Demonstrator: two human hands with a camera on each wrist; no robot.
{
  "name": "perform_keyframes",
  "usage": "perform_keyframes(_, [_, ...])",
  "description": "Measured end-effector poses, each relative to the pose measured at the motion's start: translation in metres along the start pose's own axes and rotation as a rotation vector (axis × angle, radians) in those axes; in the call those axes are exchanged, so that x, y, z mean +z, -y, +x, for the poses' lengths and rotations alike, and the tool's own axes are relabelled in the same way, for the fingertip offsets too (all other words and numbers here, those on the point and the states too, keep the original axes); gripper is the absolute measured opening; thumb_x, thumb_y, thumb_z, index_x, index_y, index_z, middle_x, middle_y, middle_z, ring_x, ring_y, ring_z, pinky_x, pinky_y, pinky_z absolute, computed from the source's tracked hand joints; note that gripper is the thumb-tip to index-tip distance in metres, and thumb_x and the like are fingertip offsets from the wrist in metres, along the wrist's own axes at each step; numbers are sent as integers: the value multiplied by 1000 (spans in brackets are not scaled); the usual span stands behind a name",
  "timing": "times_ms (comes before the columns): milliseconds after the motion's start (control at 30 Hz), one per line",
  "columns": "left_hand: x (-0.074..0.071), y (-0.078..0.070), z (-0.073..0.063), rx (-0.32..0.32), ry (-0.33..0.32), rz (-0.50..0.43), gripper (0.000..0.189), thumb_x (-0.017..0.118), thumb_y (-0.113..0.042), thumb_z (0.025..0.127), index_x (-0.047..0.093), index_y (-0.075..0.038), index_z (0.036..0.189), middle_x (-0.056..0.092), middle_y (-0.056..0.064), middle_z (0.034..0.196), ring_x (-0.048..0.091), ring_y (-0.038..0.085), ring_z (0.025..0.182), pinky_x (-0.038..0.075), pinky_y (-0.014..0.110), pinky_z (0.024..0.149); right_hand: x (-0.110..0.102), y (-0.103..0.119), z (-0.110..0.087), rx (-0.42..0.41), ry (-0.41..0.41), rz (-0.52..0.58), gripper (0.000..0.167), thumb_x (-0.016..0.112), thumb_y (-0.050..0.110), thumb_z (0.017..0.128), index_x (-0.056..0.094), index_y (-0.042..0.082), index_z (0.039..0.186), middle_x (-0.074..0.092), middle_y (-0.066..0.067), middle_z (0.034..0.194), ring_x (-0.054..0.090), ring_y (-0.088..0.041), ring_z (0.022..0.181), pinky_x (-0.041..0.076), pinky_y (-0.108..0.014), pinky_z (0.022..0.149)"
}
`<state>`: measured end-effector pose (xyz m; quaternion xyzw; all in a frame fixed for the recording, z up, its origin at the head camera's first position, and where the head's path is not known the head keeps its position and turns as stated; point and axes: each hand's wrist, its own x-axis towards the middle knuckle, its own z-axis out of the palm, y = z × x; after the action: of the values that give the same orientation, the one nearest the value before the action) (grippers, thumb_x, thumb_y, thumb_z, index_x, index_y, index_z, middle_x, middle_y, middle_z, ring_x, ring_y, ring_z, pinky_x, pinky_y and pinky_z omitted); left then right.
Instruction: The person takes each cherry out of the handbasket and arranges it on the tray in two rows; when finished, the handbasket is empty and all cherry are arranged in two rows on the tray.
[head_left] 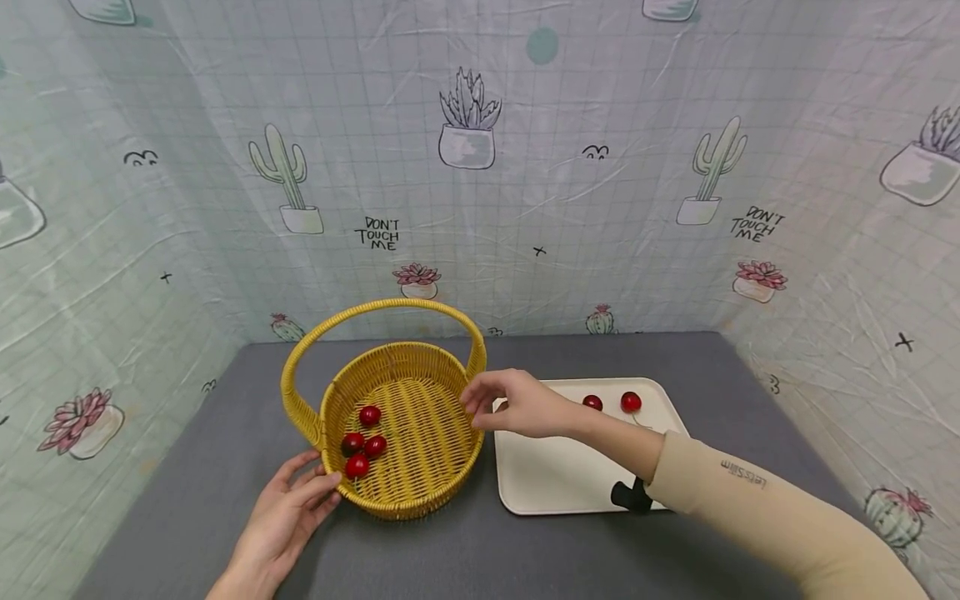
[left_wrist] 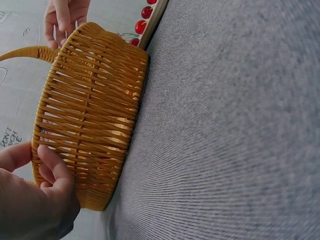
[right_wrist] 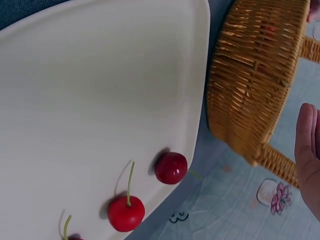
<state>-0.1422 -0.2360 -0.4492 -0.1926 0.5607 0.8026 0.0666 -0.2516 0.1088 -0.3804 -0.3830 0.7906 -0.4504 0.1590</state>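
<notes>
My left hand (head_left: pixel 288 504) grips the near left rim of a round yellow wicker basket (head_left: pixel 408 504), thumb over the rim and fingers against the outer wall. Several red cherries (head_left: pixel 357 466) lie together on the left side of its floor. Over the basket's right rim hovers my right hand (head_left: pixel 517 404), fingers loosely bent, with nothing visible between them. A cream tray (head_left: pixel 525 492) stands right of the basket, partly hidden under my right forearm. In the right wrist view, a dark red cherry (right_wrist: pixel 171 168) and a brighter stemmed cherry (right_wrist: pixel 126 213) lie near its edge, with a third cut off by the frame.
The basket's tall arched handle (head_left: pixel 386 303) stands upright over it. Grey cloth (head_left: pixel 420 558) covers the table, and a printed curtain (head_left: pixel 540 192) closes in the back and sides. Below my right sleeve a black object (head_left: pixel 630 496) overlaps the tray.
</notes>
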Motion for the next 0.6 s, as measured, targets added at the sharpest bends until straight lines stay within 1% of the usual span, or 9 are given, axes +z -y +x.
perform_keyframes(133, [0, -1, 1, 0, 6, -3, 56, 64, 1, 100, 29, -17, 141, 54, -1, 106, 62, 10, 88, 57, 30, 82, 10, 1, 9, -10, 3, -33, 23, 73, 5, 95, 68, 8, 118, 68, 2, 104, 66, -14, 95, 59, -33, 86])
perform_keyframes(300, [0, -1, 1, -1, 9, -11, 56, 63, 2, 100, 30, -17, 141, 54, -1, 106, 63, 11, 88, 57, 29, 81, 22, 1, 22, -35, 9, -41, 23, 74, 2, 94, 69, 6, 116, 68, 3, 104, 66, -13, 95, 59, -33, 86])
perform_keyframes(367, [0, -1, 1, -2, 6, -10, 56, 63, 1, 100, 30, -17, 141, 55, -1, 106, 63, 11, 88, 57, 29, 81, 26, 1, 28, -38, 23, -49, 24, 74, 3, 94, 69, 7, 117, 69, 3, 105, 66, -13, 96, 58, -31, 85])
perform_keyframes(467, [-1, 0, 1, -7, 3, -3, 58, 64, 1, 100, 29, -17, 143, 55, -1, 106, 63, 11, 89, 57, 29, 82, 33, 3, 35, -41, 50, -71, 26, 76, 4, 93, 69, 7, 118, 70, 1, 108, 66, -17, 99, 56, -27, 85])
perform_keyframes(600, [-2, 0, 1, -6, 5, -2, 60, 64, 1, 100, 28, -16, 144, 54, 0, 108, 63, 11, 90, 57, 29, 82, 43, 5, 46, -45, 92, -97, 29, 77, 5, 92, 69, 7, 120, 70, -3, 113, 67, -20, 103, 55, -26, 87])
